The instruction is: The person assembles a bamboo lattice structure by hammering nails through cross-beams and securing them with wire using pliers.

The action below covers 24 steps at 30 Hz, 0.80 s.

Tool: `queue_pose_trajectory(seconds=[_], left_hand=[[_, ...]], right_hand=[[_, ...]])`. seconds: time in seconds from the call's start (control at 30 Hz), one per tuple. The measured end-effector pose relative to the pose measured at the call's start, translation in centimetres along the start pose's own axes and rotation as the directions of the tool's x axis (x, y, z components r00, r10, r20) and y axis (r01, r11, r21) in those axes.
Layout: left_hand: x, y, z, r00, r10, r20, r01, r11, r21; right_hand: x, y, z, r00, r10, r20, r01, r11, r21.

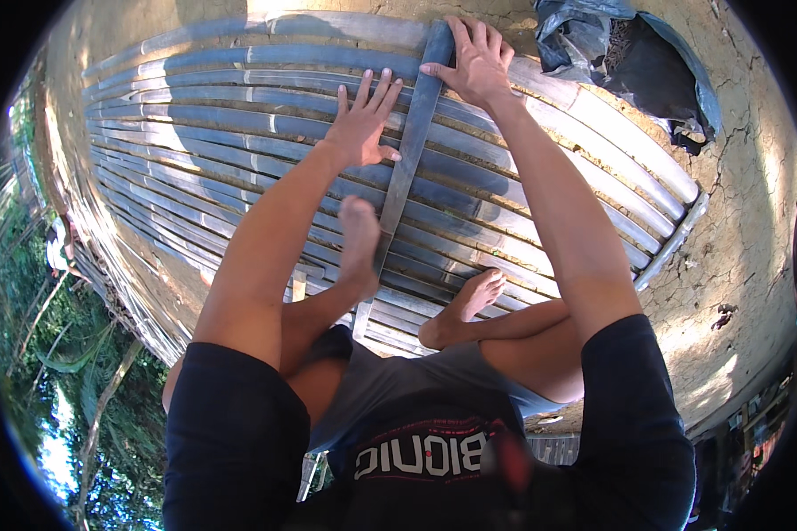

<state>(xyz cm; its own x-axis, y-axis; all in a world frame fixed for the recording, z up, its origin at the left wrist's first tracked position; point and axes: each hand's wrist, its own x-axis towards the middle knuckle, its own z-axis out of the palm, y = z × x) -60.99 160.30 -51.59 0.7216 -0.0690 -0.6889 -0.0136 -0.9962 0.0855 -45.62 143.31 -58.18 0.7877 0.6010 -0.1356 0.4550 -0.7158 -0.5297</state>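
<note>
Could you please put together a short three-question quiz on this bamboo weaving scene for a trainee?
1. True or false: the left hand lies flat with spread fingers on the mat of bamboo strips.
2. What does the right hand press on? A) the black plastic sheet B) the upper end of the long crosswise strip C) the cracked earth ground
3. Fill in: a bare foot rests against the lower part of the crosswise ____.

Key: 1 true; 2 B; 3 strip.
</note>
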Motion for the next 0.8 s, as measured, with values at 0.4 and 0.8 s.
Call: queue_pose_trajectory(seconds=[0.4,0.8], left_hand=[[0.2,0.0,-0.9,0.993,0.114,-0.023,-0.113,0.993,0.027],[9.0,-0.6,-4.1,0.809,0.024,-0.587,-0.296,0.879,-0.373]], right_hand=[[0.3,-0.7,-2.1,0.994,0.076,0.080,-0.077,0.997,0.012],[-0.2,2.6,-3.8,0.997,0.069,-0.034,-0.046,0.892,0.449]])
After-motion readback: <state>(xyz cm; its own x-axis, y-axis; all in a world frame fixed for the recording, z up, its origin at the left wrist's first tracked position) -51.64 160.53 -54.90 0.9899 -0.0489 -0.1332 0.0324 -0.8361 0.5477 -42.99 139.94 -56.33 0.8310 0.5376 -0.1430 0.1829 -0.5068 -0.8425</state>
